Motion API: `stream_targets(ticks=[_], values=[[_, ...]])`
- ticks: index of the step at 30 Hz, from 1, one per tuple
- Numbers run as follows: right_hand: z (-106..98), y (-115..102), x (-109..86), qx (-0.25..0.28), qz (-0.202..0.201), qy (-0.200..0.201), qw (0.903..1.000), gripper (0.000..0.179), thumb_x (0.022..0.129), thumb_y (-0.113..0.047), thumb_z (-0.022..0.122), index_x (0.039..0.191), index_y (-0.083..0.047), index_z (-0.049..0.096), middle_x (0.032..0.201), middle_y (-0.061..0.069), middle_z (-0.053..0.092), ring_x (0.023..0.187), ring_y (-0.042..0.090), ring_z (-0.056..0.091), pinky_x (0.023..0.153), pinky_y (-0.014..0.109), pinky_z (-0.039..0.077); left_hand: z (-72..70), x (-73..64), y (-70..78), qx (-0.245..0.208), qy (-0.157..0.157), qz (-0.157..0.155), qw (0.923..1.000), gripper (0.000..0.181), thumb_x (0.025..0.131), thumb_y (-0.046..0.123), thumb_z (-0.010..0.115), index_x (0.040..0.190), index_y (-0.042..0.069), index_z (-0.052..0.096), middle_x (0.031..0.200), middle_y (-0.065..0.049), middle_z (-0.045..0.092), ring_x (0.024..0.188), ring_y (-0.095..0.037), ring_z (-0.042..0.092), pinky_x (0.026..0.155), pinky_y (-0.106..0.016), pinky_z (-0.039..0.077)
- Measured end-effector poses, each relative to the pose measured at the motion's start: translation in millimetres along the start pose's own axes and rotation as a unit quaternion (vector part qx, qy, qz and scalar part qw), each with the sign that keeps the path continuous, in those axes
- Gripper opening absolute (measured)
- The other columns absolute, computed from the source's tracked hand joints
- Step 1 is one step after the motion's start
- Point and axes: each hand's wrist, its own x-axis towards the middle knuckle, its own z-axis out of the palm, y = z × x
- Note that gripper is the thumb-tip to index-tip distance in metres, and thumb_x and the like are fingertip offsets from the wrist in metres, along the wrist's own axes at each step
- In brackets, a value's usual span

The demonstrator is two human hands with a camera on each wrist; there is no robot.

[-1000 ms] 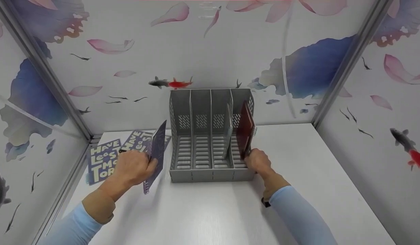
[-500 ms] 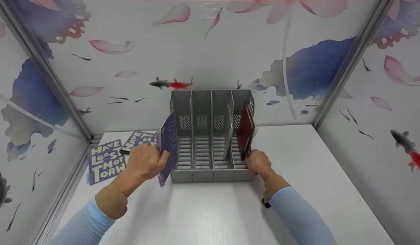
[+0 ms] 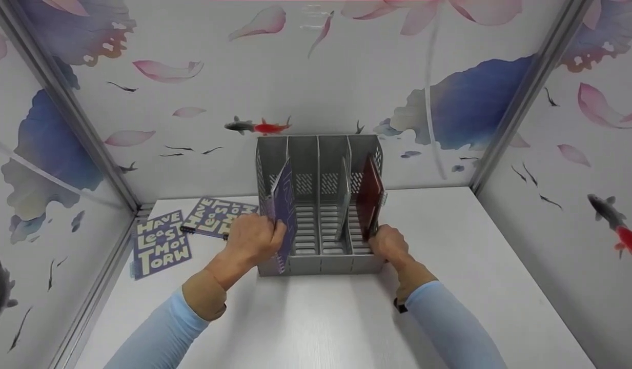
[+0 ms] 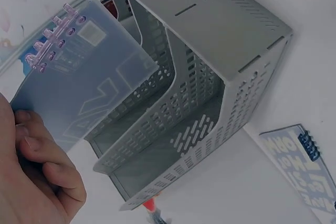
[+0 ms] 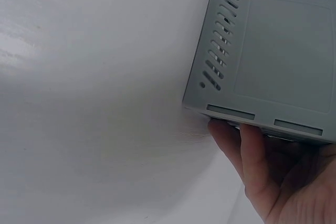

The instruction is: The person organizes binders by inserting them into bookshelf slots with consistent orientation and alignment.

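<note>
My left hand (image 3: 254, 237) pinches a purple spiral notebook (image 3: 286, 210) by its near edge and holds it upright. In the head view the notebook overlaps the left slots of the grey file rack (image 3: 321, 265). The left wrist view shows its cover and pink binding rings (image 4: 55, 38) beside the open slots, with thumb and fingers (image 4: 50, 166) at one edge. My right hand (image 3: 389, 243) grips the rack's front right corner; in the right wrist view its fingers (image 5: 254, 161) lie against the rack's side, the thumb hidden.
A dark red notebook (image 3: 367, 200) stands in the rack's rightmost slot, a thin grey-edged one (image 3: 342, 205) in the slot beside it. Two purple notebooks with large lettering lie on the table to the left, one nearer (image 3: 162, 246), one farther (image 3: 208, 215). Patterned panels enclose the table.
My left hand has carried the purple notebook rightward, from beside the rack to over its left slots. The right hand has stayed at the rack's corner.
</note>
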Motion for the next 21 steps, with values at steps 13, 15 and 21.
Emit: stream_targets(ticks=[13, 15, 21], values=[[0, -3, -2.1, 0.005, 0.004, 0.006, 1.0000, 0.024, 0.105, -0.021, 0.063, 0.115, -0.001, 0.072, 0.101, 0.012, 0.077, 0.078, 0.024, 0.071, 0.061, 0.034, 0.055, 17.1, 13.5, 23.4, -0.022, 0.001, -0.003, 0.9997, 0.050, 0.107, 0.027, 0.053, 0.059, 0.021, 0.039, 0.056, 0.004, 0.041, 0.051, -0.017, 0.040, 0.045, -0.037, 0.034], [-1, -2, -1.7, 0.002, 0.004, 0.006, 1.0000, 0.024, 0.105, -0.021, 0.063, 0.115, -0.002, 0.072, 0.102, 0.012, 0.077, 0.079, 0.024, 0.071, 0.062, 0.034, 0.054, 20.2, 14.4, 28.7, -0.034, -0.007, -0.008, 0.9994, 0.048, 0.107, 0.025, 0.052, 0.061, 0.022, 0.039, 0.057, 0.005, 0.043, 0.052, -0.017, 0.042, 0.046, -0.039, 0.039], [-1, -2, -1.3, 0.001, 0.011, 0.002, 0.9999, 0.021, 0.105, -0.022, 0.063, 0.112, -0.003, 0.071, 0.100, 0.010, 0.076, 0.080, 0.024, 0.071, 0.063, 0.035, 0.055, 28.1, 16.2, 45.2, -0.046, -0.041, -0.032, 0.9976, 0.046, 0.111, 0.024, 0.051, 0.065, 0.021, 0.047, 0.060, 0.002, 0.051, 0.055, -0.018, 0.047, 0.048, -0.043, 0.047]])
